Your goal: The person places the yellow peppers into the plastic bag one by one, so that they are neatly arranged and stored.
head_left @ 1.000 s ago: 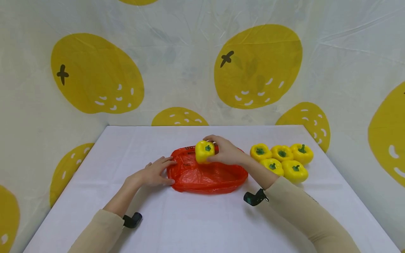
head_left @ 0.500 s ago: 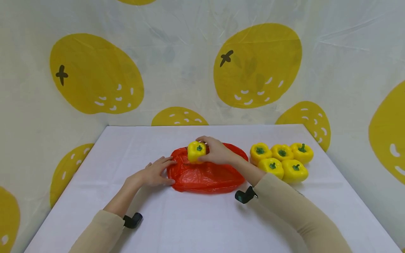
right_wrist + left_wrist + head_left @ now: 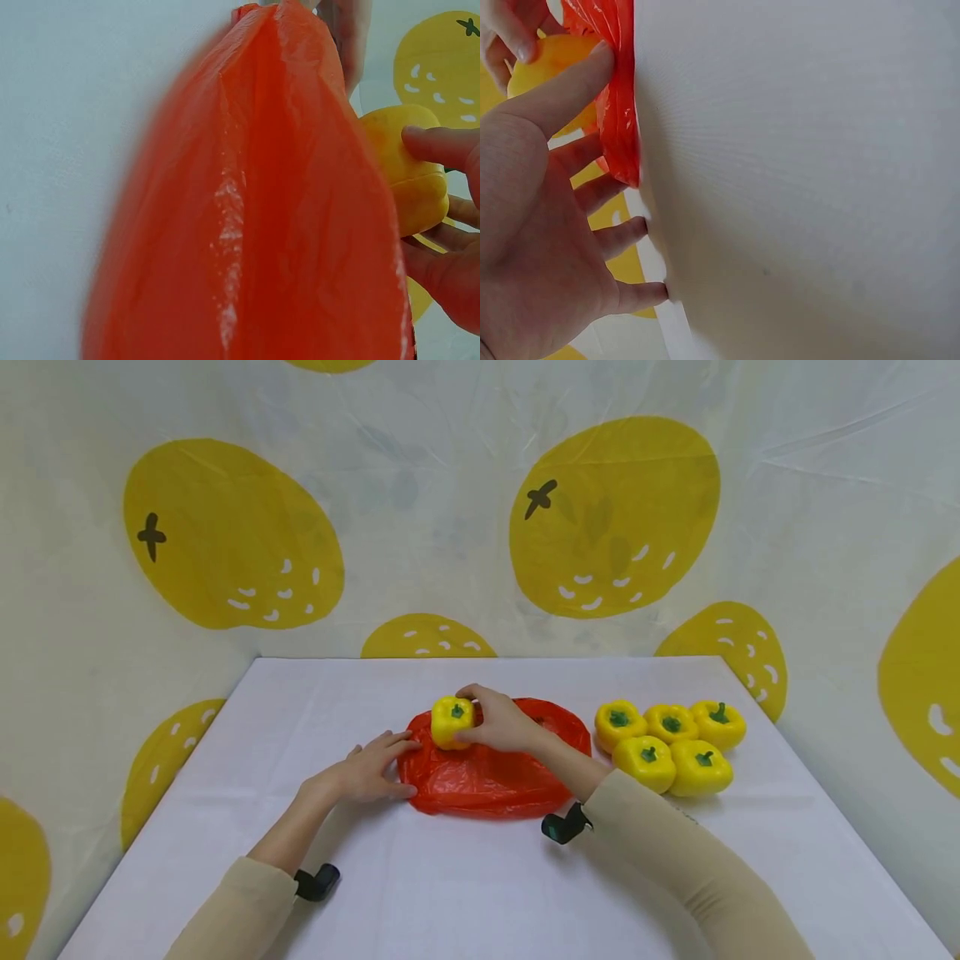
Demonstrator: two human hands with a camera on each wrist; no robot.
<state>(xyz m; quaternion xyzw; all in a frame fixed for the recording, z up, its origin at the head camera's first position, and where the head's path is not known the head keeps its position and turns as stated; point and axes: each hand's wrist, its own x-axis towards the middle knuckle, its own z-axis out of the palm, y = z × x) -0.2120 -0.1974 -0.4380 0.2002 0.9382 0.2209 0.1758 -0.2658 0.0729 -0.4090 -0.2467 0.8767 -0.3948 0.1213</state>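
My right hand [image 3: 504, 722] grips a yellow bell pepper [image 3: 448, 733] by its right side, thumb in front, green stem facing up. In the head view it is over the left part of a red plastic bag [image 3: 487, 781], which lies spread on the table. My left hand [image 3: 366, 772] rests at the bag's left edge with its fingers spread. The left wrist view shows the left thumb and some fingers [image 3: 581, 154] touching the red plastic. In the right wrist view the bag [image 3: 300, 225] covers part of the pepper [image 3: 416, 191].
Several more yellow bell peppers [image 3: 643, 764] sit grouped on the white-covered table [image 3: 450, 885], right of the bag. A hanging cloth [image 3: 427, 527] with large yellow fruit prints stands behind the table.
My right hand has carried the pepper leftward over the bag, toward the left hand. The bag's opening looks narrower than before. My left hand has stayed in place.
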